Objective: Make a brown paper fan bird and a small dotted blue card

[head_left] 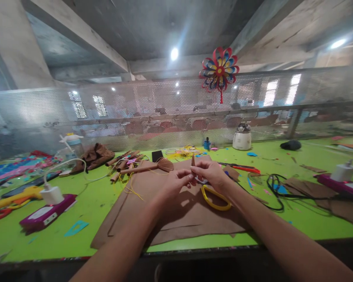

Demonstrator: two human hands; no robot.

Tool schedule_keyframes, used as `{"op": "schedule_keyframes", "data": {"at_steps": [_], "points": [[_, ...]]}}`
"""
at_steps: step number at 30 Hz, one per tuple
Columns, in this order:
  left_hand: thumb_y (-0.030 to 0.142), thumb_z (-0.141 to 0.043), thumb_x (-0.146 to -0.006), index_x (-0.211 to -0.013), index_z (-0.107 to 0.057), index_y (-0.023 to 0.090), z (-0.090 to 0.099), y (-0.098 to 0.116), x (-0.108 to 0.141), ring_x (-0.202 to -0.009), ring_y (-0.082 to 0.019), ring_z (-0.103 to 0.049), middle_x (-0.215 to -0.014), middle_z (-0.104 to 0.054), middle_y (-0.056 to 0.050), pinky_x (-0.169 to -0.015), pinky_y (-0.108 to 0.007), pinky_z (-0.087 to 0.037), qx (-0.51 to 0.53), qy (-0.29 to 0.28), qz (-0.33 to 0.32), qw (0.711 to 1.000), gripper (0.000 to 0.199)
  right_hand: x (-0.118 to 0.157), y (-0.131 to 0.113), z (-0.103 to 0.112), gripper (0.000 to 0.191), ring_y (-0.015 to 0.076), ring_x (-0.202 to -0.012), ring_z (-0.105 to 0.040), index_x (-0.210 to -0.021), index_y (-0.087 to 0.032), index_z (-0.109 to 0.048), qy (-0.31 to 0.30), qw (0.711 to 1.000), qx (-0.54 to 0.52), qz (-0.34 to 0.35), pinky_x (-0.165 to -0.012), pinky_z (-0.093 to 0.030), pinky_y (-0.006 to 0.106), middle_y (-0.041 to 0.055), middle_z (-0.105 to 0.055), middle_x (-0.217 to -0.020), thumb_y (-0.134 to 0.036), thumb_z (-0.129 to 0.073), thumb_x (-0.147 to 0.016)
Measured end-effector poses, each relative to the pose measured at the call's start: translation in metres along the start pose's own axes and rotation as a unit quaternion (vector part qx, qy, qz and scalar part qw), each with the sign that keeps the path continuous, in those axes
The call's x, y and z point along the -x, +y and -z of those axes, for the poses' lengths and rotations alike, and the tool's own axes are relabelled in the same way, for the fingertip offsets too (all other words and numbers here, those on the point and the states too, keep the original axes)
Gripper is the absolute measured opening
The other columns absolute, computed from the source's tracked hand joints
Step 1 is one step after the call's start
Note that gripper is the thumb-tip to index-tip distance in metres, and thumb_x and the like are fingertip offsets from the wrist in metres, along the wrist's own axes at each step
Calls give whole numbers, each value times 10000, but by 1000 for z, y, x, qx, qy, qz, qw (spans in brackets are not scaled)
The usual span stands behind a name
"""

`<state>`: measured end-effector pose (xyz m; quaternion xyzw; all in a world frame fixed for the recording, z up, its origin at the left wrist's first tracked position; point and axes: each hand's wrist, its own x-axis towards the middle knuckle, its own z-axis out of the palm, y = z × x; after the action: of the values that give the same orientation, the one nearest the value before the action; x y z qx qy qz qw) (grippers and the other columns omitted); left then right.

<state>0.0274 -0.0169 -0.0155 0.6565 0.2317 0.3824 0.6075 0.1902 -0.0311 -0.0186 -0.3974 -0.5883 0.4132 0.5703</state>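
Observation:
Near the middle of the view, my left hand (181, 182) and my right hand (208, 172) meet above a large sheet of brown paper (153, 196). A small folded brown piece (193, 159) stands upright from the pinched fingers of my right hand. The fingertips of my left hand are pressed together close beside it; what they hold is too small to make out. Scissors with a yellow handle (216, 199) lie on the paper under my right hand. Just left of the hands rests a pleated brown paper fan (165, 164) on a rolled paper stem.
Rolled brown tubes (117, 166) with yellow string lie back left. Purple power strips (44, 215) sit on both sides of the green table (91, 211). A black cable (278, 196) loops at right. A white pot (241, 138) stands behind, near a mesh screen (164, 90) holding a paper flower (220, 70).

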Motion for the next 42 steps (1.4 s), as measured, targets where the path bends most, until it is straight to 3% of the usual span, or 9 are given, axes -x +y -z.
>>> {"op": "schedule_keyframes", "data": {"at_steps": [6,15,24,30,36,42], "points": [[339,-693,-706,-738,-688,129,1,-6,-5,-604,-131,-504,-652,-607,-60,-598,-276,-390,-110,24,-37,993,213,0,3,-3,341,67,-436,-401,-625,-150,-573,-11,998,-50,-23,-456,-278,232,-34,-537,-497,-443,-747,-635],[333,-698,-716,-746,-687,125,2,-9,-5,-612,-131,-516,-690,-621,-80,-607,-290,-393,-84,50,-26,995,211,-7,11,1,445,82,-449,-469,-685,-133,-627,-8,982,-166,-88,-438,-340,227,4,-554,-557,-577,-628,-728],[323,-684,-728,-757,-658,138,4,-9,-5,-616,-120,-504,-683,-588,-50,-602,-269,-400,-72,58,-21,995,189,-4,12,0,412,80,-458,-460,-685,-127,-623,-15,990,-110,-85,-451,-331,225,2,-544,-551,-535,-633,-739],[337,-693,-706,-733,-627,135,4,-12,-6,-603,-116,-491,-683,-567,-50,-569,-266,-403,-66,51,18,996,214,-2,10,0,379,70,-465,-428,-697,-135,-619,-31,993,-97,-64,-458,-294,225,-18,-532,-561,-502,-708,-666],[277,-694,-693,-744,-547,169,-9,-4,9,-604,-101,-471,-717,-516,-19,-524,-246,-374,9,55,55,997,190,-4,6,6,350,65,-475,-419,-663,-145,-600,-39,992,-100,-69,-460,-293,222,-22,-525,-575,-472,-726,-660],[220,-687,-667,-720,-508,175,-19,1,15,-542,-64,-392,-685,-481,1,-515,-237,-358,73,31,115,990,193,-3,4,6,363,59,-413,-373,-582,-155,-555,-21,996,-78,-43,-421,-271,225,-54,-461,-470,-460,-749,-618]]}}
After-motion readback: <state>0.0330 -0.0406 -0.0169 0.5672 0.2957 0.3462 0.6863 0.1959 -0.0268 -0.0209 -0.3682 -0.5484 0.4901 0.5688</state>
